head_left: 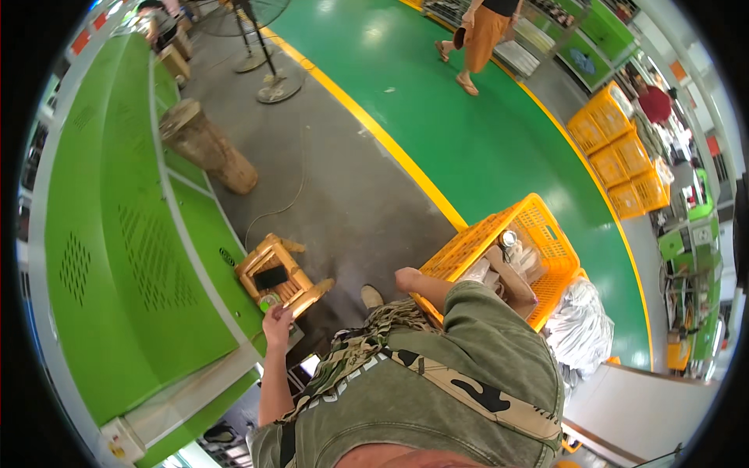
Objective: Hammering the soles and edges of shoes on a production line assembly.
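My left hand [277,324] is at the near edge of a low wooden stool [299,296], beside the green machine. Its fingers are closed by a small round green and clear item [269,301]; I cannot make out whether they grip it or the stool's rail. A dark flat piece [271,277] shows in the stool's top. My right hand [406,279] is curled beside the left corner of a yellow plastic basket [555,234], its forearm crossing the rim. What is in those fingers, if anything, is hidden. White and brown fabric-like pieces [511,281] lie inside the basket.
A long green machine [117,203] runs along the left, with a wooden log [207,148] against it. A floor fan's base [279,90] and a cable lie ahead. White bundled material [581,320] sits right of the basket. A person [493,35] walks beyond; yellow crates [624,156] are stacked at right.
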Demonstrator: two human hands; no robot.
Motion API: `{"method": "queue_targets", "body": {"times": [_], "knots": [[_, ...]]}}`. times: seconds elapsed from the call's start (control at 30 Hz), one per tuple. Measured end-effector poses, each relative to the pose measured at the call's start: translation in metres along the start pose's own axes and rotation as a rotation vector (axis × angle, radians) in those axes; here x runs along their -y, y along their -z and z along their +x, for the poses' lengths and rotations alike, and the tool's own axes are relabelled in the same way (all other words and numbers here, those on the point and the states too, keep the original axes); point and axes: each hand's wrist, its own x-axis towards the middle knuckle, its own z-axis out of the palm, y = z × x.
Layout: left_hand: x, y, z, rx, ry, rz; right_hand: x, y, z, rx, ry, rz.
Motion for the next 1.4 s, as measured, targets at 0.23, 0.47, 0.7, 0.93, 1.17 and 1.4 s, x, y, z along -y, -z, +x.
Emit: {"method": "queue_targets", "body": {"times": [0.23,0.47,0.7,0.93,1.17,1.4], "knots": [[-0.004,-0.063,0.092,0.281,-0.089,0.245,-0.013,0.011,-0.012,-0.039,-0.14,0.25],[0.01,-0.086,0.098,0.403,0.207,0.25,-0.035,0.028,-0.009,-0.118,-0.164,0.396],[-0.024,-0.087,0.14,0.422,0.178,0.345,-0.077,0.062,0.012,-0.214,-0.22,0.45],[-0.065,-0.108,0.244,0.369,0.177,0.187,-0.103,0.098,0.079,-0.168,-0.229,0.368],[-0.138,-0.139,0.378,0.128,-0.008,0.434,-0.116,0.245,0.151,-0.255,-0.184,0.366],[-0.27,-0.196,0.512,0.104,-0.236,0.507,-0.153,0.401,0.248,-0.495,-0.259,0.788]]}}
